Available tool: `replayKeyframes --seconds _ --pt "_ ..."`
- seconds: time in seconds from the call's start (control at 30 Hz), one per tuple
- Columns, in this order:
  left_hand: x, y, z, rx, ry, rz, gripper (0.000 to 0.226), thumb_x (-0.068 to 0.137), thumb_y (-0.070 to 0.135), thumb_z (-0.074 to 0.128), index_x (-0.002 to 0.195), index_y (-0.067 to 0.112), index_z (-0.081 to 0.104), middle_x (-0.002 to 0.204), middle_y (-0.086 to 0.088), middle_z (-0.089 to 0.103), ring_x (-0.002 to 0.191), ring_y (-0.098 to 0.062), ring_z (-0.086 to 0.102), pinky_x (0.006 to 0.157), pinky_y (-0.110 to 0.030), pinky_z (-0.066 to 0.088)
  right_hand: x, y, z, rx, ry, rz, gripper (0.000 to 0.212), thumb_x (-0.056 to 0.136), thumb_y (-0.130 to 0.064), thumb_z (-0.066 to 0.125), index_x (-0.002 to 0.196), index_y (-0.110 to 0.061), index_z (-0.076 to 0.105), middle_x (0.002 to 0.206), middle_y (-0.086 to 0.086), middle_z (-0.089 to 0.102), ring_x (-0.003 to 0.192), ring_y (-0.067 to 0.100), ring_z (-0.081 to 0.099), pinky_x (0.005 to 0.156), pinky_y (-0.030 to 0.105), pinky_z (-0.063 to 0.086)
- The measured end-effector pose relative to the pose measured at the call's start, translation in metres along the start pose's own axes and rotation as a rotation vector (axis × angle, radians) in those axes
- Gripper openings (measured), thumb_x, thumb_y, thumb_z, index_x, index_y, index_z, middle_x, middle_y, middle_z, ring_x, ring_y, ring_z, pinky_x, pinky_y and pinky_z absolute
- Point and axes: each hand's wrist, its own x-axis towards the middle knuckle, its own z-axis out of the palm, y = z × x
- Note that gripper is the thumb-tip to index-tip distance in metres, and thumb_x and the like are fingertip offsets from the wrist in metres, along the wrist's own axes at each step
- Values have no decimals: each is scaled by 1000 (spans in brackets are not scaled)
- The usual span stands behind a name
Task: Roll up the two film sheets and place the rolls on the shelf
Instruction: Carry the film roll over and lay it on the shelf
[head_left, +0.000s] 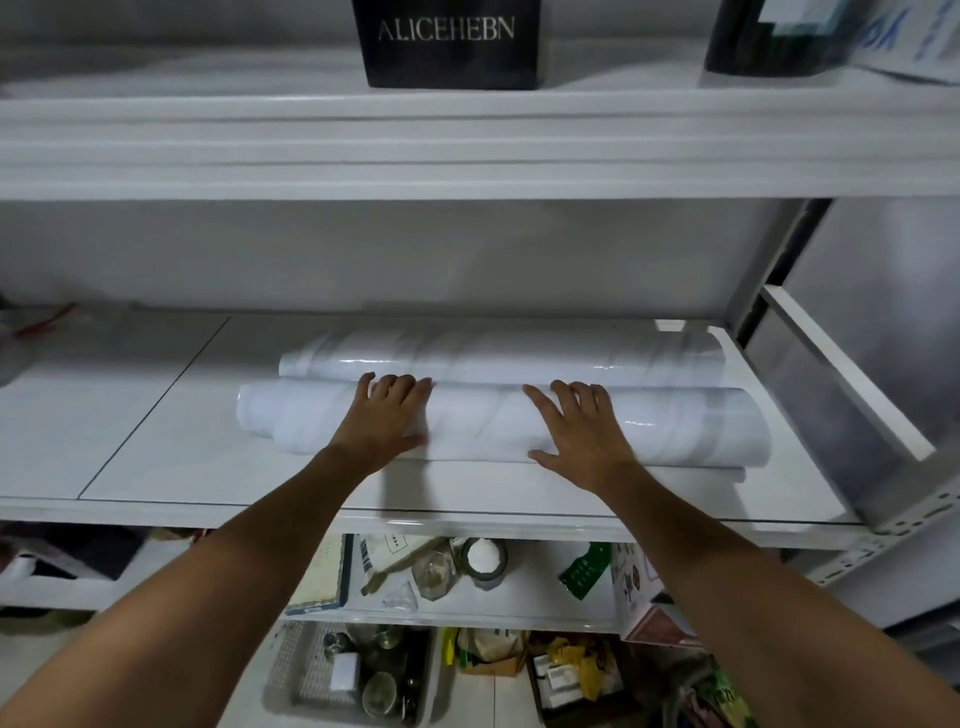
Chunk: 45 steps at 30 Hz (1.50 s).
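- A white shelf (156, 457) spans the view at waist height, with another shelf board above it and more shelves below.
- Two white film rolls lie lengthwise on the right half of this shelf, side by side and touching.
- The back roll (519, 353) lies nearer the rear wall, and its right end reaches towards the shelf's right edge.
- The front roll (478, 421) lies nearer the shelf's front edge, with a loose flap of film under it on the right.
- The left hand (387, 415) lies flat on the front roll, left of its middle, fingers together and curled over the top.
- The right hand (576, 426) lies flat on the same roll, right of its middle, fingers spread.
- A black box (449, 44) lettered "ALICEHEBN" stands on the upper shelf.
- Jars, a basket and packets crowd the lower shelves.
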Motion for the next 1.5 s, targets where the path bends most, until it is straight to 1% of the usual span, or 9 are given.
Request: replayKeyframes --seconds 0.1,0.4,0.57,0.7,0.9,1.0,1.07,1.3,1.5 --pt "4 9 -2 20 42 -29 82 53 37 84 121 12 46 108 -12 58 97 -35 56 93 -53 39 -1 -7 0 -22 30 50 83 72 -55 67 139 -15 39 122 18 53 104 37 52 94 51 37" --pt "-16 2 1 -42 -5 -13 96 63 49 77 137 9 32 138 -21 43 124 -40 43 101 -58 31 -12 -3 3 -19 30 53 99 62 -72 64 142 -19 36 142 20 40 129 41 38 106 60 22" --pt "-21 3 -4 -61 -18 -15 93 73 52 67 143 14 20 146 -17 34 132 -36 34 105 -55 26 -16 -8 -2 13 47 39 96 66 -75 57 142 -20 34 144 20 37 130 40 37 108 60 22" --pt "-22 3 -7 -45 4 -1 87 74 49 67 141 14 24 142 -16 39 129 -36 39 103 -54 29 -15 -9 -7 33 91 30 91 68 -71 60 139 -19 39 141 20 41 127 39 40 106 59 24" --pt "-21 5 -16 30 -2 16 70 85 58 39 139 12 34 141 -15 42 127 -33 41 103 -50 33 -16 -8 -11 76 116 -4 85 70 -66 62 137 -19 41 140 20 43 125 39 42 106 58 28" --pt "-21 7 -17 14 18 31 69 80 48 59 134 12 37 134 -17 48 122 -36 46 100 -51 36 -17 -8 -12 84 110 -1 84 69 -63 65 136 -19 42 137 20 45 122 39 45 104 57 31" --pt "-21 9 -17 11 29 37 68 77 44 65 130 12 37 131 -17 51 119 -36 48 99 -51 37 -18 -8 -12 65 100 -11 83 68 -62 67 135 -18 44 136 20 47 120 39 47 103 57 33" --pt "-27 10 -15 12 7 38 63 77 41 67 126 16 37 122 -11 56 106 -33 55 95 -48 40 -18 -11 -9 46 101 -9 76 69 -55 72 131 -18 51 129 17 53 113 37 52 100 54 37" --pt "-27 11 -14 -1 2 16 66 75 39 70 127 15 39 127 -13 53 108 -35 54 96 -51 39 -19 -11 -8 44 105 -5 80 69 -56 71 134 -18 47 130 16 53 116 37 50 102 55 34"
